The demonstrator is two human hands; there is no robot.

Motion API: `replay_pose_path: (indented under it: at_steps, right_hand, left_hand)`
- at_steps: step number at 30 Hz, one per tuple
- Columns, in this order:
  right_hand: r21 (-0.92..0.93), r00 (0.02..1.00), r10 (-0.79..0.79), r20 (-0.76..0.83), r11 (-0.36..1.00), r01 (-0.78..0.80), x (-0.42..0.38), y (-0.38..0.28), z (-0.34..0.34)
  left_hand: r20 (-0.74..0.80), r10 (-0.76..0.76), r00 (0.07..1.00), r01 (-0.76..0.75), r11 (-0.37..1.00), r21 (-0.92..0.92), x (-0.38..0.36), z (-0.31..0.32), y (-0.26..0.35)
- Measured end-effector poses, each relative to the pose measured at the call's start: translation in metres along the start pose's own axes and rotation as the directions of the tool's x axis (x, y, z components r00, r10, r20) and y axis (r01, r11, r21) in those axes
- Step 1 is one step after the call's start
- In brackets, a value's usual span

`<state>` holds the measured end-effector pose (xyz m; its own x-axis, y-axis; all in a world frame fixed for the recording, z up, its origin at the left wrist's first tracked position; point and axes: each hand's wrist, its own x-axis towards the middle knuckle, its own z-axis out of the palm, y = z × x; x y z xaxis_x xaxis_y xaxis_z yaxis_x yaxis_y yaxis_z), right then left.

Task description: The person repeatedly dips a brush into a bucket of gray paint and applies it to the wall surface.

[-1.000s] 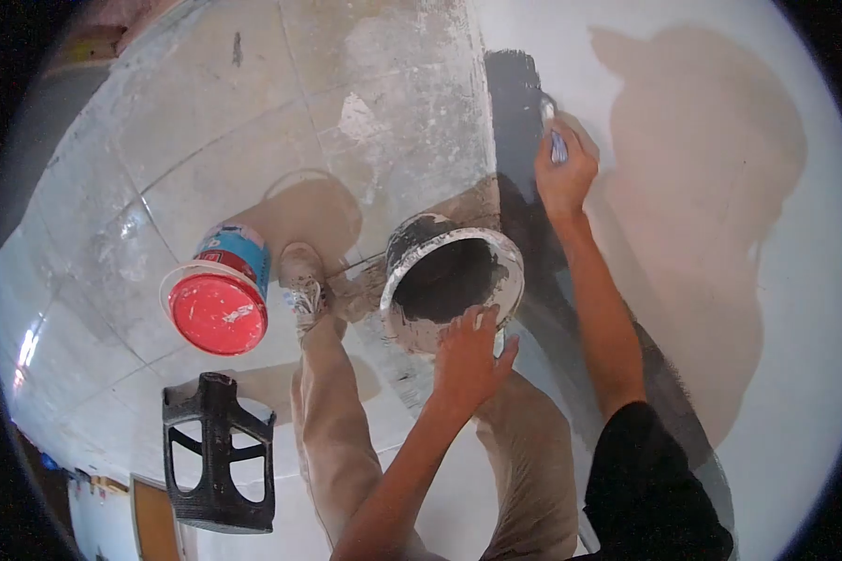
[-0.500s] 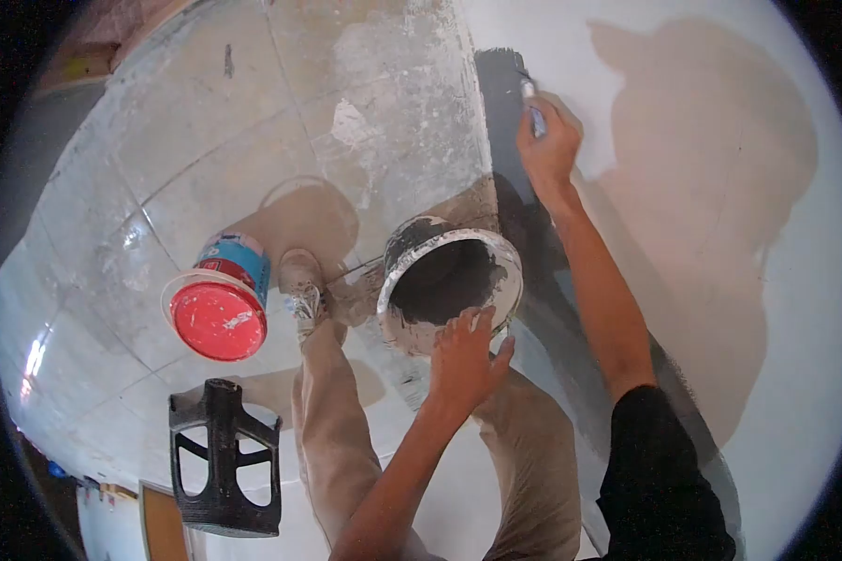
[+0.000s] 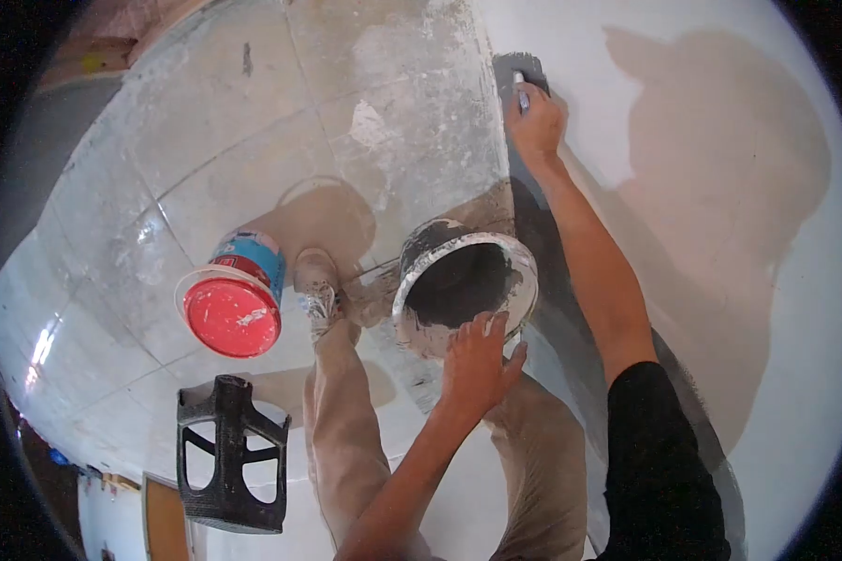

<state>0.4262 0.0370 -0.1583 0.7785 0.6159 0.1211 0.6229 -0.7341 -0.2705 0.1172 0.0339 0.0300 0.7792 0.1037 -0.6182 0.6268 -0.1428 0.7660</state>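
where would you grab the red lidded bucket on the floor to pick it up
Probably by its sides just under the lid, coming from above. The red-lidded bucket stands upright on the tiled floor, lid shut, with free floor around it; the nearest things are a shoe and a black stool. No handle shows, so two hands around the body look safest.

The right hand (image 3: 536, 123) has pushed the brush (image 3: 522, 96) farther along the dark band (image 3: 533, 224).

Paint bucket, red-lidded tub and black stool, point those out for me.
Paint bucket (image 3: 524, 266): head view, on its white rim, right side.
Red-lidded tub (image 3: 232, 317): head view, middle of the red lid.
Black stool (image 3: 226, 500): head view, on its lower frame.
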Motion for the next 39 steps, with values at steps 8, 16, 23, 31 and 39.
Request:
replay_pose_path:
  at_steps: [8, 16, 23, 31, 39]
  right_hand:
    - [0.196, 0.999, 0.018, -0.037, 0.981, -0.011, -0.034, -0.017, -0.024]
    - [-0.041, 0.988, -0.107, -0.107, 0.994, 0.103, -0.022, -0.006, -0.010]
    - [0.180, 0.997, -0.079, -0.006, 0.980, 0.079, -0.016, -0.020, -0.027]
    - [0.037, 0.996, -0.090, 0.013, 0.995, 0.090, 0.034, -0.003, -0.022]
    - [0.236, 0.998, 0.065, 0.013, 0.969, -0.066, 0.019, -0.044, -0.029]
  left_hand:
    - [0.013, -0.033, 0.999, 0.033, 0.999, -0.017, 0.003, -0.010, 0.002]
    - [0.032, -0.046, 0.998, 0.047, 0.998, -0.031, 0.004, -0.006, 0.003]
    - [0.043, -0.034, 0.998, 0.035, 0.999, -0.016, 0.008, -0.010, 0.007]
    - [0.007, -0.007, 1.000, 0.007, 1.000, -0.025, 0.006, -0.014, 0.008]
    - [0.037, -0.022, 0.999, 0.023, 0.999, -0.029, 0.008, -0.017, 0.009]
